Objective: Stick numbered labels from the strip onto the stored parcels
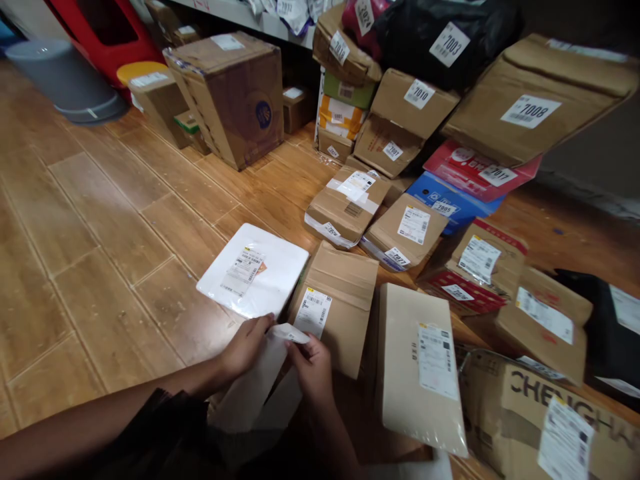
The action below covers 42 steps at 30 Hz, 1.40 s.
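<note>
Low in the head view, my right hand [314, 368] pinches the curled end of a white label strip [291, 333] with small dark print on it. My left hand [247, 347] is closed at the strip's other side, its fingertips partly hidden. White paper [245, 393] hangs down below the two hands. Just beyond them a flat brown carton [345, 320] with a shipping label lies on the floor. To its left is a flat white parcel [255, 267] in clear wrap, also labelled. A beige box [415, 360] in clear plastic lies to the right.
Numbered cartons [350, 203] stand beyond, and a stack with a black bag [450, 40] rises at the back right. A large carton [230, 100] stands at the back left near a grey bin [65, 77]. A printed carton [525, 420] sits front right on the wood-look floor [100, 267].
</note>
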Motion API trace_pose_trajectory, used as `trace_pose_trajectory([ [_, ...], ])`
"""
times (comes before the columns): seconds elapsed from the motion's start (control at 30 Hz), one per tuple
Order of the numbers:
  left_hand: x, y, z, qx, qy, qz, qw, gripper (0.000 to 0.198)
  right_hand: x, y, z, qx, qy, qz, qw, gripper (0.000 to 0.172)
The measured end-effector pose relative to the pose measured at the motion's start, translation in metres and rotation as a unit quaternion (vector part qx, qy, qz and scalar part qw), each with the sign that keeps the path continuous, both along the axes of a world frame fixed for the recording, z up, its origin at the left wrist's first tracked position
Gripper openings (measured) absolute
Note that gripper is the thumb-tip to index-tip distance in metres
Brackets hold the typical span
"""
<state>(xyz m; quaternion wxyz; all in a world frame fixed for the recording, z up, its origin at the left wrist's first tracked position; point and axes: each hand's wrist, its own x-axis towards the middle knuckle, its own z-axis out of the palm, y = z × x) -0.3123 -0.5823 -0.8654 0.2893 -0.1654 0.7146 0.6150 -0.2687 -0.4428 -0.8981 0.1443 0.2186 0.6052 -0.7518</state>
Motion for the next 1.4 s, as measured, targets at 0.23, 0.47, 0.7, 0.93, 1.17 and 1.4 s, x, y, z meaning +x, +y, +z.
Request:
trace_pose_trajectory([
  [0.23, -0.012, -0.006, 0.006, 0.059, 0.025, -0.029, 0.998, 0.046, -0.010, 0.007, 0.013, -0.042, -0.040, 0.121, 0.991, 0.034],
  [0.47, -0.011, -0.009, 0.001, 0.033, 0.043, -0.029, 0.998, 0.037, -0.012, 0.014, 0.016, -0.028, -0.037, 0.136, 0.990, 0.032],
  [0.7, -0.012, -0.011, -0.007, 0.015, 0.031, -0.011, 0.999, 0.042, -0.011, 0.016, 0.013, 0.004, -0.002, 0.087, 0.996, 0.033],
  [0.93, -0.007, -0.010, -0.011, -0.007, 0.078, -0.054, 0.995, 0.036, -0.009, 0.013, 0.003, 0.076, 0.002, 0.092, 0.993, 0.031],
  [1.17, 0.041, -0.031, -0.047, 0.029, -0.070, -0.075, 0.994, 0.036, 0.048, -0.005, -0.029, 0.200, -0.016, 0.123, 0.972, 0.022],
  [1.4, 0.058, -0.045, -0.060, -0.047, -0.021, -0.057, 0.997, 0.033, 0.070, -0.045, -0.061, 0.164, -0.065, 0.007, 0.984, 0.033],
])
